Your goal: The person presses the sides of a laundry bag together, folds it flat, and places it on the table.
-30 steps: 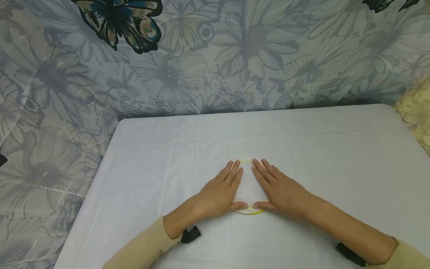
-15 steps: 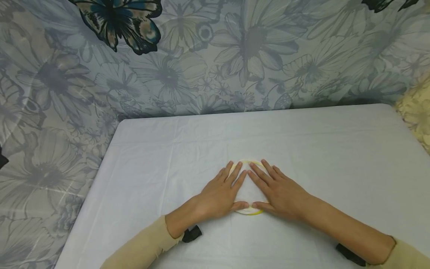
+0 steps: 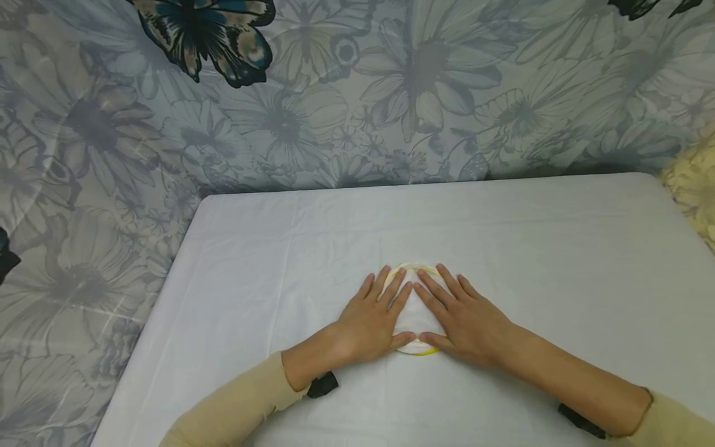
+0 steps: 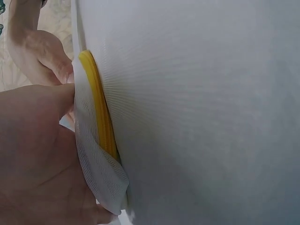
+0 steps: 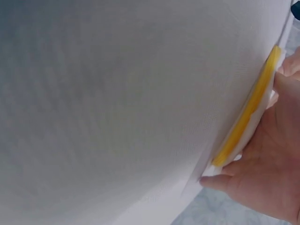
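Note:
A round, flat piece of white mesh cloth with a yellow rim [image 3: 419, 320] lies on the white-covered table, mostly hidden under both hands. My left hand [image 3: 371, 323] rests on its left side, fingers straight and spread, thumb at the near edge. On the right side lies my right hand [image 3: 472, 320], also with straight, spread fingers. The tips of the index fingers and thumbs almost meet over the middle. In the left wrist view, the yellow rim [image 4: 99, 103] is partly covered by mesh beside the palm. The right wrist view shows the yellow rim [image 5: 248, 112] along the hand.
A white cloth [image 3: 251, 261] with faint creases covers the table. Behind and to the left hangs a grey floral backdrop [image 3: 279, 124] with a dark butterfly print [image 3: 223, 37]. Black wrist straps [image 3: 323, 385] show under the sleeves.
The fingers of both hands have spread wider and the index fingertips have come closer together. More of the yellow rim shows at the far side. The round piece stays in nearly the same place.

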`<state>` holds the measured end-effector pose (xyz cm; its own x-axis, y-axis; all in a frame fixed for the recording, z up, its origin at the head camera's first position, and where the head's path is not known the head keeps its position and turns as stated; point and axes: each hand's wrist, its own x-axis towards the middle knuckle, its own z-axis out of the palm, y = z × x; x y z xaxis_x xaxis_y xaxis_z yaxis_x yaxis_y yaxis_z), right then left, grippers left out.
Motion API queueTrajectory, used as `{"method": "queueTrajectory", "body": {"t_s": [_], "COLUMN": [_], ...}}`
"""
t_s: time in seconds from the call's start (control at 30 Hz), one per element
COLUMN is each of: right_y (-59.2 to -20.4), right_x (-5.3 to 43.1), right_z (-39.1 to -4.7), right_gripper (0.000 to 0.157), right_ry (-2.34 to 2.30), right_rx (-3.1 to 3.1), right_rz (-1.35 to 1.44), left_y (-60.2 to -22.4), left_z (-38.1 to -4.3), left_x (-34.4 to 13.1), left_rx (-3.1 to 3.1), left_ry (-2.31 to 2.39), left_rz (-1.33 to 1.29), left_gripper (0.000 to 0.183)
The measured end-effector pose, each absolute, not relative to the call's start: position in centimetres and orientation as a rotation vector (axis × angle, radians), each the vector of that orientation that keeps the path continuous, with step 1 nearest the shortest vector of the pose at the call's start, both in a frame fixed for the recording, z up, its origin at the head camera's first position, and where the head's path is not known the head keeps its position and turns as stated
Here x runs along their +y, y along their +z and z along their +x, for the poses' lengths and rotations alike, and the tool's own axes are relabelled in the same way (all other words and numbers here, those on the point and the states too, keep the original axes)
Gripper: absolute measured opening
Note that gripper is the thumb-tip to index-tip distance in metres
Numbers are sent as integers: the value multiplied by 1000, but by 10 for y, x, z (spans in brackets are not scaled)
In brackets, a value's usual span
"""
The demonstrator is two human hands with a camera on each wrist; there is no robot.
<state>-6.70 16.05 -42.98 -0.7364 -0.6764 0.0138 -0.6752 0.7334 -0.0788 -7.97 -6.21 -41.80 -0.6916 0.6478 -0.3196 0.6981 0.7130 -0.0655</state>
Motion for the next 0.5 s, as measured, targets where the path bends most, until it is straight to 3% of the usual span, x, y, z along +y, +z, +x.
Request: {"method": "queueTrajectory", "body": {"t_s": [0.5], "right_y": [-425], "right_x": [165], "right_z": [-68], "right_gripper": [83], "right_ry": [-175], "right_rx": [2911], "right_rz": [-1171], "left_y": [-418], "left_z": [-80], "left_x": [-71], "left_rx": [2686], "left_ry": [-137], "left_rz": [1114], "left_gripper": [89]}}
